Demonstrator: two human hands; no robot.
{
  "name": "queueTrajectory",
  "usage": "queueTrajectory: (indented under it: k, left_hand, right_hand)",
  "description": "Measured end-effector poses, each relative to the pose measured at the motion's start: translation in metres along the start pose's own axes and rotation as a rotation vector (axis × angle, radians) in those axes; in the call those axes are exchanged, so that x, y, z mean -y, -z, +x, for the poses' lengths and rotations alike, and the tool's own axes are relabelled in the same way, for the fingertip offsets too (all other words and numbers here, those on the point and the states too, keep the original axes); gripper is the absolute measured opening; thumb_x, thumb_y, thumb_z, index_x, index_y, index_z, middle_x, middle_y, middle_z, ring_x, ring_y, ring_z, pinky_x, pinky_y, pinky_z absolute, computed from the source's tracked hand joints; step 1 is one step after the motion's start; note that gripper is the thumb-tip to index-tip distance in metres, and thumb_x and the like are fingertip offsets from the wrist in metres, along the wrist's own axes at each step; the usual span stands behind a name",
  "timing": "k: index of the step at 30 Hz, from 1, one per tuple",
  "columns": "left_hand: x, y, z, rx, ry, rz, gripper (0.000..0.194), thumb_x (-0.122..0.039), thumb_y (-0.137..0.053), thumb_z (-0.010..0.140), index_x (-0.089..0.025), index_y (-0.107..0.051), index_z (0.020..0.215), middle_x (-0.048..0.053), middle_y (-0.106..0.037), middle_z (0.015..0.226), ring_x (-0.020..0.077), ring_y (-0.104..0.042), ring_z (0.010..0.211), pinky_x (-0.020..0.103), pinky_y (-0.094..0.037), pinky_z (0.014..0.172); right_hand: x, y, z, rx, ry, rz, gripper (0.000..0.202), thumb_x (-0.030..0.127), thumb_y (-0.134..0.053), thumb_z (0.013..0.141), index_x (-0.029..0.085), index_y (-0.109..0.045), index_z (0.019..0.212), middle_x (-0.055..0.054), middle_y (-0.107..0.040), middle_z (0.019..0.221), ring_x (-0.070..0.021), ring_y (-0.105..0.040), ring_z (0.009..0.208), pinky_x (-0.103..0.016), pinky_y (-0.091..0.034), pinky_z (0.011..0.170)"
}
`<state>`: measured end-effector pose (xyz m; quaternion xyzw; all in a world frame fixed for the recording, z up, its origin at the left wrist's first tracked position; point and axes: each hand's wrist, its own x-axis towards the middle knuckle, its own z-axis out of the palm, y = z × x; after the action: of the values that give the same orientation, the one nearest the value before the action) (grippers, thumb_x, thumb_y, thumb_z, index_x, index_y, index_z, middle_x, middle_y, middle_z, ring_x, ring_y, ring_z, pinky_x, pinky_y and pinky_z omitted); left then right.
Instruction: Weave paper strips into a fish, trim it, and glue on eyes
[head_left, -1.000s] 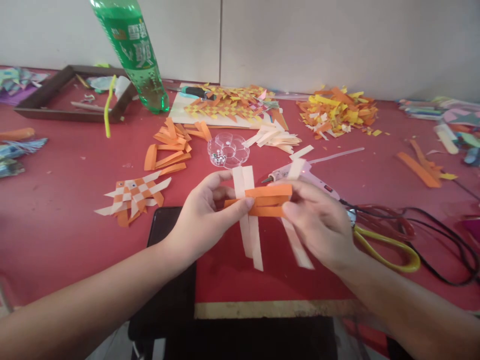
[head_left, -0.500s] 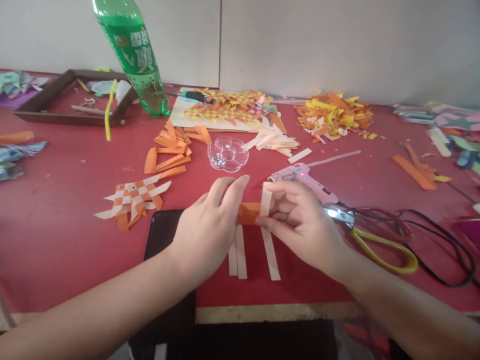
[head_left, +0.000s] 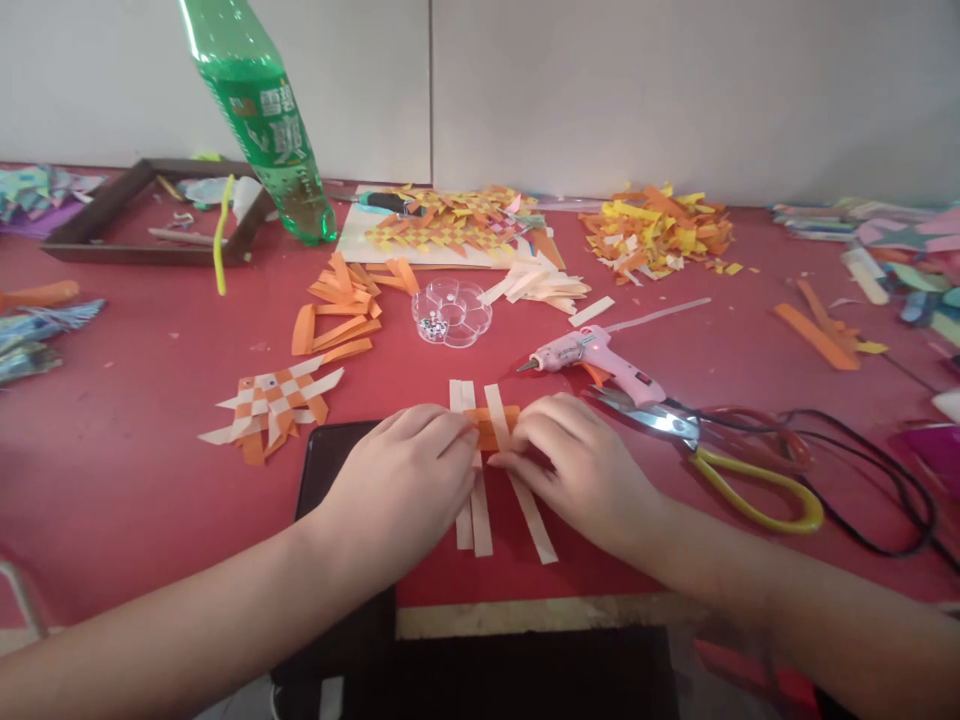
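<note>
My left hand has its fingers closed at the left end of a short band of orange paper strips. Two pale paper strips run side by side across that band, partly behind my left fingertips. A third pale paper strip crosses it farther right, slanting. My right hand pinches around this third strip and the band's right end, thumb below and fingers above. To the left lies a woven orange and white paper fish.
A pink glue gun and yellow-handled scissors lie right of my hands. Behind are a clear flower-shaped case, orange strips, pale strips and a green bottle. A black flat object lies under my left arm.
My right hand has come left and down, closer to my left hand. The third pale strip shifted left along the orange band and now slants. My left fingers have curled down.
</note>
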<state>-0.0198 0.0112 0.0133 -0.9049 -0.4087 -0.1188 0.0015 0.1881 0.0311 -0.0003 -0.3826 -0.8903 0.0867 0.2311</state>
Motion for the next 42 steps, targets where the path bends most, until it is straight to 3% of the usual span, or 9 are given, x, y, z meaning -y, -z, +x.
queueTrajectory:
  k: [3,8,16,22,28,35,42]
  left_hand:
    - [0.003,-0.003,-0.006,-0.046,-0.068,0.033,0.021,-0.017,-0.051,0.093,-0.012,-0.07,0.101,0.009,-0.071,0.106,0.0285,-0.064,0.098,0.045,-0.059,0.082]
    - [0.0,-0.006,-0.005,-0.113,-0.073,-0.001,0.023,-0.022,-0.053,0.094,-0.012,-0.072,0.102,0.008,-0.072,0.102,0.0288,-0.064,0.1,0.044,-0.06,0.084]
    - [0.001,-0.007,-0.007,-0.163,-0.061,-0.035,0.025,-0.026,-0.056,0.092,-0.013,-0.071,0.106,0.007,-0.073,0.102,0.0281,-0.064,0.097,0.044,-0.058,0.084]
    - [0.001,-0.007,-0.01,-0.165,-0.016,-0.073,0.025,-0.027,-0.057,0.09,-0.013,-0.071,0.105,0.008,-0.072,0.107,0.0304,-0.063,0.101,0.049,-0.055,0.088]
    - [-0.003,-0.01,-0.011,-0.145,-0.042,-0.119,0.025,-0.026,-0.056,0.091,-0.015,-0.07,0.108,0.007,-0.071,0.11,0.0279,-0.063,0.102,0.049,-0.053,0.094]
    - [-0.004,-0.007,-0.009,-0.124,-0.065,-0.15,0.028,-0.029,-0.057,0.09,-0.012,-0.071,0.108,0.01,-0.071,0.111,0.0295,-0.062,0.103,0.049,-0.054,0.095]
    - [-0.005,-0.007,-0.006,-0.179,-0.128,-0.155,0.025,-0.018,-0.054,0.091,-0.008,-0.072,0.105,0.011,-0.074,0.103,0.0254,-0.067,0.096,0.042,-0.059,0.092]
  right_hand:
    - [-0.004,0.006,-0.002,0.065,0.088,0.056,0.012,0.024,-0.056,0.094,0.015,-0.063,0.091,-0.008,-0.064,0.089,-0.0207,-0.054,0.085,-0.037,-0.05,0.078]
    - [-0.014,0.011,-0.006,0.071,0.243,0.08,0.018,0.014,-0.056,0.092,0.011,-0.068,0.104,-0.011,-0.068,0.106,-0.0227,-0.056,0.101,-0.041,-0.052,0.09]
    - [-0.016,0.005,-0.013,0.056,0.277,0.07,0.033,0.012,-0.055,0.09,0.008,-0.064,0.122,-0.013,-0.066,0.125,-0.0263,-0.053,0.123,-0.045,-0.05,0.102]
    - [-0.013,0.007,-0.004,0.049,0.263,0.027,0.032,0.013,-0.045,0.096,0.01,-0.065,0.121,-0.011,-0.069,0.121,-0.0241,-0.057,0.116,-0.042,-0.053,0.096]
    - [-0.013,0.008,0.0,0.033,0.198,0.077,0.025,0.017,-0.05,0.096,0.013,-0.068,0.111,-0.009,-0.071,0.106,-0.021,-0.059,0.099,-0.038,-0.055,0.087]
    - [-0.014,0.009,-0.004,0.062,0.203,0.109,0.026,0.014,-0.053,0.091,0.01,-0.067,0.113,-0.012,-0.069,0.109,-0.0225,-0.057,0.102,-0.039,-0.053,0.091]
    - [-0.016,0.008,-0.003,0.051,0.202,0.101,0.029,0.014,-0.052,0.092,0.012,-0.066,0.117,-0.011,-0.07,0.114,-0.0234,-0.058,0.107,-0.041,-0.053,0.092]
